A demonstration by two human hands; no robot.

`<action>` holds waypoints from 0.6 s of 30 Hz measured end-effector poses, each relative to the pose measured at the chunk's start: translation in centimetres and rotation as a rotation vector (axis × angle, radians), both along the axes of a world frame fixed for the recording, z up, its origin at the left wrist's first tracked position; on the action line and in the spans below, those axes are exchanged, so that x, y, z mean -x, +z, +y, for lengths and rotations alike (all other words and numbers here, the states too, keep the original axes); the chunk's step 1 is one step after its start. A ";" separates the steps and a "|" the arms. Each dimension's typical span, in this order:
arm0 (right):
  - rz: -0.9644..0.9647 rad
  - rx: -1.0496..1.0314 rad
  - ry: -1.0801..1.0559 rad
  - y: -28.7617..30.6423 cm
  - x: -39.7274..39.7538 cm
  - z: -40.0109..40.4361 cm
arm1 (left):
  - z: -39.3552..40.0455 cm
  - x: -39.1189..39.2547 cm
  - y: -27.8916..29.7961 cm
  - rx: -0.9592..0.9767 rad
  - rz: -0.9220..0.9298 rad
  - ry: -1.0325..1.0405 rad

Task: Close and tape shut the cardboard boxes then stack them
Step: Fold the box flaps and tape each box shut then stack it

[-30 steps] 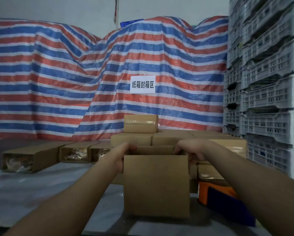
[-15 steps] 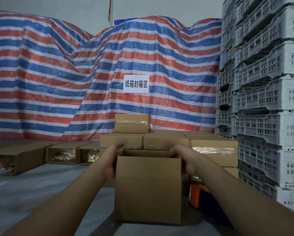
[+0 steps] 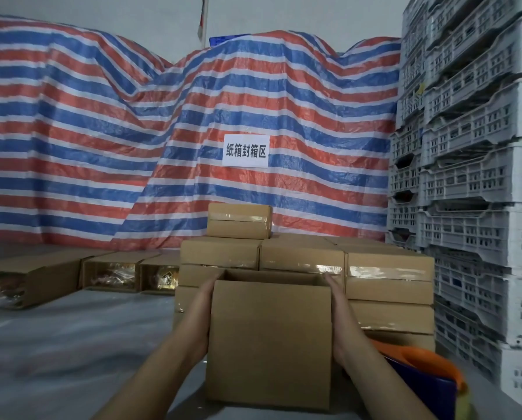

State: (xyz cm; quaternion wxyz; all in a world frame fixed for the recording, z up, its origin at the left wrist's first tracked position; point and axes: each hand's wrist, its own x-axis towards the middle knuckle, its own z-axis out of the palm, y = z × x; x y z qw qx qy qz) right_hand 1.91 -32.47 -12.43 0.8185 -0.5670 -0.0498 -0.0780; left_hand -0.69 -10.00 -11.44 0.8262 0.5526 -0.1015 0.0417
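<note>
An open-topped cardboard box (image 3: 268, 341) stands upright on the table right in front of me. My left hand (image 3: 203, 301) lies flat against its left side, fingers reaching up to the rim. My right hand (image 3: 340, 307) presses flat on its right side in the same way. Behind the box is a stack of taped-shut boxes (image 3: 302, 259), with a single taped box (image 3: 238, 221) on top. An orange and blue tape dispenser (image 3: 420, 374) lies at the right, partly hidden by my right forearm.
Several open boxes (image 3: 111, 271) with contents showing lie on their sides at the back left of the plastic-covered table (image 3: 56, 344). Tall stacked white crates (image 3: 471, 207) wall off the right. A striped tarp (image 3: 102, 131) with a sign hangs behind.
Both hands left the box's top rim, where their fingers were curled, and now lie flat on its sides. The view has shifted closer and to the right.
</note>
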 end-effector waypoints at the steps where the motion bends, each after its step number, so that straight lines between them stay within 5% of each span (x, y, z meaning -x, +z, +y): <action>1: 0.002 -0.014 0.001 -0.1 -0.2 0.0 | 0.0 -0.1 -0.1 0.008 -0.005 0.003; 11: 0.036 0.049 0.062 0.6 0.3 -0.1 | 0.0 0.1 0.1 -0.002 0.002 0.012; 18: -0.194 0.440 -0.058 5.2 1.2 -1.2 | 0.0 0.3 0.6 -0.041 0.020 -0.001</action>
